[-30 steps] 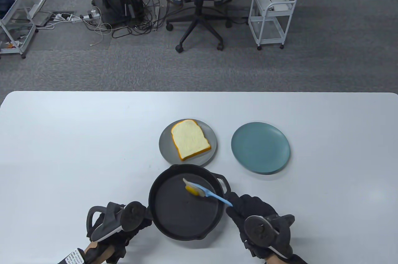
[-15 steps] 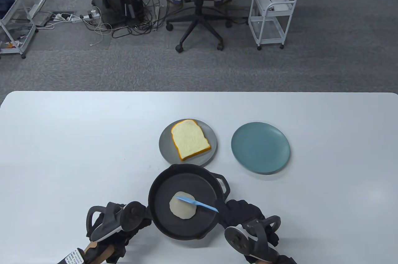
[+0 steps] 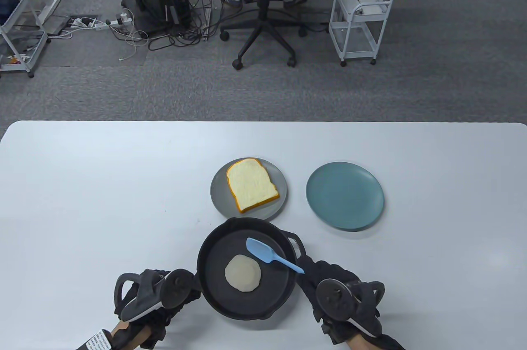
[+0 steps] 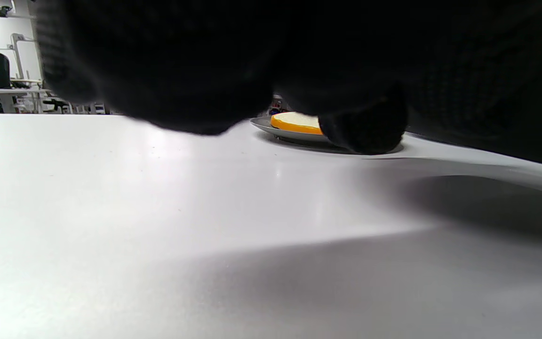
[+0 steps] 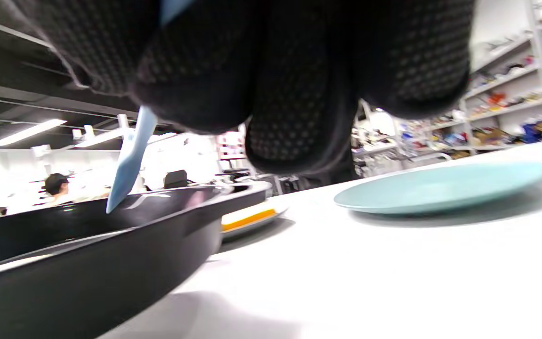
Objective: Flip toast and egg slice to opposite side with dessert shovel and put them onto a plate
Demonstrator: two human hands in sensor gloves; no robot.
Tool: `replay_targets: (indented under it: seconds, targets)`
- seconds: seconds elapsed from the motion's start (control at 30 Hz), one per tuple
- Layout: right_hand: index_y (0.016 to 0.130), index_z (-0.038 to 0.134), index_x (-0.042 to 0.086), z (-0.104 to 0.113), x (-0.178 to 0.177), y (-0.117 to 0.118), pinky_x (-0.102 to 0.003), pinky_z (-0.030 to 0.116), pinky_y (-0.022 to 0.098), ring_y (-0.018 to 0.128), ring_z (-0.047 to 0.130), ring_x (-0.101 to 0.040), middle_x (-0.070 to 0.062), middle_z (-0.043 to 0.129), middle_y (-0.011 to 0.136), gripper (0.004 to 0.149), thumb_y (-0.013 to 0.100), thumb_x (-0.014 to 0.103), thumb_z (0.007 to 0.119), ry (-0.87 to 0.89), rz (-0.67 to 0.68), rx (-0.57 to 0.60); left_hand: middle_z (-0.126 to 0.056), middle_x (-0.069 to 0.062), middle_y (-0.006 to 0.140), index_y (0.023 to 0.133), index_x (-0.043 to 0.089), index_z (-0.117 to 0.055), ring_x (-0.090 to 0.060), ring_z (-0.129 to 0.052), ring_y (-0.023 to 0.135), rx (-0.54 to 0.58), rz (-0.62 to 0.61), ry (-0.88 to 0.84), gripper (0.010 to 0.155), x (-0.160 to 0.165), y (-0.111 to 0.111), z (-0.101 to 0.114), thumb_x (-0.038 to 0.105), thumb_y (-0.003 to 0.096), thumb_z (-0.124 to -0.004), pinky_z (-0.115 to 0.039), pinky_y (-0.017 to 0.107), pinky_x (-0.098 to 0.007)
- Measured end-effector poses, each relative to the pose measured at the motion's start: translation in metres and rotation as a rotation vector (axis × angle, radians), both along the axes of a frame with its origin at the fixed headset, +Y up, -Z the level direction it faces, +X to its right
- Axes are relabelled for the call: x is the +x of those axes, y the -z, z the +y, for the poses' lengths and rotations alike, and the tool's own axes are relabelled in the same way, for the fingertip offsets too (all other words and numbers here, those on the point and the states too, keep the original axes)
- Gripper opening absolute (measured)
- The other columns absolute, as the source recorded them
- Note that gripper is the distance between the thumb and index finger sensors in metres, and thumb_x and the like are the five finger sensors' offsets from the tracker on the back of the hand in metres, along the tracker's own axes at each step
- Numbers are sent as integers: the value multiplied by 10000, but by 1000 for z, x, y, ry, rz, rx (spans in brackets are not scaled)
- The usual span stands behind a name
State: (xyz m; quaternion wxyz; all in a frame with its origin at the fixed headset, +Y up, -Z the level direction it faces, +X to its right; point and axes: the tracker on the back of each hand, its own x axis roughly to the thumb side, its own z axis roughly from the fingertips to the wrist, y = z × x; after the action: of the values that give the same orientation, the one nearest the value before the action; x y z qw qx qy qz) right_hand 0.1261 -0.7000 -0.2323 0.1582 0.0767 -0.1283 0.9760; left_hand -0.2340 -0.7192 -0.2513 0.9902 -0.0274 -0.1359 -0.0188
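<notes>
A pale round egg slice (image 3: 243, 278) lies flat in the black skillet (image 3: 214, 288), plain side up. My right hand (image 3: 329, 284) grips the handle of the blue dessert shovel (image 3: 267, 254), whose blade hovers over the pan's right half, clear of the egg; the blade (image 5: 130, 165) also shows in the right wrist view. My left hand (image 3: 164, 294) is at the skillet's left side by its handle; its grip is hidden. The toast (image 3: 250, 185) rests on the grey plate (image 3: 218, 195). The teal plate (image 3: 345, 196) holds nothing.
The table's front edge runs just under both hands. An office chair (image 3: 263, 4), a white cart (image 3: 364, 12) and cables stand on the carpet beyond the table's far edge.
The egg slice went from lifted on the shovel, yolk showing, to lying flat in the pan plain side up. The shovel then pulled off it and rose to the right.
</notes>
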Motion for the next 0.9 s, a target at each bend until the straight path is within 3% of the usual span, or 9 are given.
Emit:
replay_targets:
  seconds: [0.23, 0.47, 0.67, 0.8, 0.9]
  targets:
    - [677, 1022, 196, 0, 26, 10, -389, 899, 255, 258, 1090, -157, 113, 1053, 239, 479, 392, 545, 859, 79, -79, -142, -991, 141, 189, 616, 322, -984, -163, -1016, 131, 29, 10, 3, 452, -1, -1, 1, 615, 301, -848, -891, 359, -411]
    - [658, 1033, 191, -3, 34, 14, -376, 902, 221, 210, 1085, -136, 126, 1042, 194, 471, 396, 548, 874, 141, -37, -418, -988, 141, 181, 611, 320, -988, -164, -1011, 122, 44, 7, 11, 449, 0, -3, 1, 612, 297, -855, -890, 356, -412]
    - [663, 1027, 193, -18, 29, 20, -370, 903, 223, 212, 1083, -129, 135, 1037, 198, 476, 401, 553, 859, 195, 2, -479, -991, 145, 169, 611, 317, -996, -159, -1011, 107, 15, -25, -14, 451, 4, -5, -2, 610, 295, -865, -896, 346, -405]
    - [660, 1020, 167, -25, 22, 24, -372, 903, 232, 225, 1085, -133, 132, 1040, 212, 487, 399, 545, 861, 322, 43, -538, -990, 141, 174, 615, 317, -991, -162, -1012, 114, -36, -65, -30, 456, 12, -9, -5, 612, 296, -857, -895, 352, -409]
    - [665, 1023, 180, -24, 17, 23, -369, 905, 230, 224, 1088, -132, 134, 1043, 214, 482, 398, 548, 862, 288, 40, -525, -991, 141, 175, 614, 320, -991, -162, -1012, 116, 38, -78, 48, 456, 17, -13, -4, 614, 293, -855, -894, 355, -409]
